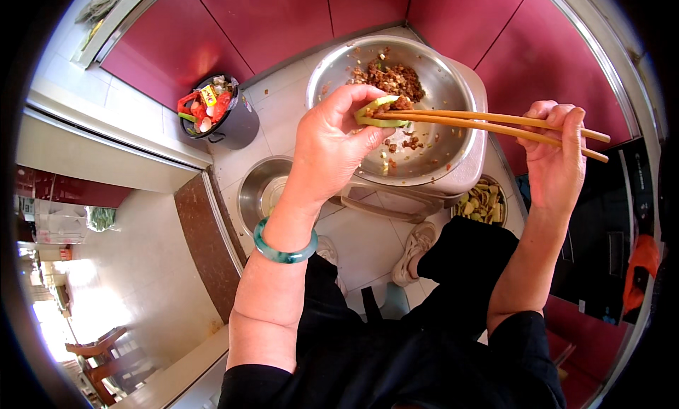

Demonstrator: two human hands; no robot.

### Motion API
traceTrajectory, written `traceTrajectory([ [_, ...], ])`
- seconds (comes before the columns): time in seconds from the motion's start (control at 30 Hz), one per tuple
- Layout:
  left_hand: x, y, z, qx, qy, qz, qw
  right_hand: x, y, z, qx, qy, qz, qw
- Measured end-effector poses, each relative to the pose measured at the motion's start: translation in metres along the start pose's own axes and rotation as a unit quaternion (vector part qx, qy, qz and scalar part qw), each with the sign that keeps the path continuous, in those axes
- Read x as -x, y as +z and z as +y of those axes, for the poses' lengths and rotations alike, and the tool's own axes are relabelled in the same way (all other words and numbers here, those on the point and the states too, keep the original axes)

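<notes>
My left hand (322,151), a green bangle at its wrist, pinches a pale green vegetable slice (382,122) between thumb and fingers. Some brown minced filling (403,103) sits on the slice. My right hand (555,165) grips a pair of wooden chopsticks (488,119), whose tips touch the filling at the slice. Both hands are above a wide steel bowl (453,90). More of the brown mince (389,78) lies heaped toward the bowl's far side, with scattered bits nearer me.
Under the bowl is a beige stool (475,154). A smaller steel basin (253,189) stands on the floor at left. Cut green pieces (484,202) fill a dish at right, near my knee. Farther left is a dark bin (239,126) with rubbish. Red cabinets (276,16) line the back.
</notes>
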State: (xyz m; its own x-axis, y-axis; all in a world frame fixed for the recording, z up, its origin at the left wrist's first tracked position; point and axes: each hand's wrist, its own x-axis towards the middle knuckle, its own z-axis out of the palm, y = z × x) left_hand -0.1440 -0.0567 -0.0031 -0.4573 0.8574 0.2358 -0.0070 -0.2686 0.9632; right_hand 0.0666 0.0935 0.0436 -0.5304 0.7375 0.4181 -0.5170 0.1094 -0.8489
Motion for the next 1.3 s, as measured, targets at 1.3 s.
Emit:
traceTrajectory([
  [1.3,0.003,-0.001,0.017,0.097,-0.030,0.006,0.995,-0.005,-0.014,0.012,-0.141,0.054,0.058,0.987],
])
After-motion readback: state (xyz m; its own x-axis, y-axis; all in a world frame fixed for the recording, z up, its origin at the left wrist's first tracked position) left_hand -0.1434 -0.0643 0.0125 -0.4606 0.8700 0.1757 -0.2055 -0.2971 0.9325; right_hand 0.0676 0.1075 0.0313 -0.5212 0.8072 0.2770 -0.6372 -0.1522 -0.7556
